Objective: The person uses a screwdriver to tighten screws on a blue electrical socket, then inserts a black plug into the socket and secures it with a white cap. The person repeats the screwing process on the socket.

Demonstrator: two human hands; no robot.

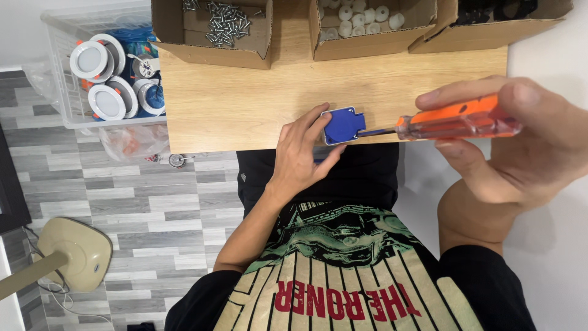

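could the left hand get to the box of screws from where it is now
Probably yes. The left hand holds the blue part at the table's near edge, and only bare wood lies between it and the open-topped screw box.

View: single head-worn camera.
Direction: steeply downward, over wooden table (245, 98) edge, the person's lap and floor.
Range: close; right hand (520, 141) nearest lens.

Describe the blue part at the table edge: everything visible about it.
The blue part is a small, roughly square piece that looks like moulded plastic, with rounded corners and a notched top edge. It sits at the near edge of the wooden table. The left hand holds it from the left, fingers on its top and underside. The dark metal shaft of an orange-handled screwdriver, held in the right hand, meets its right side. Its underside is hidden.
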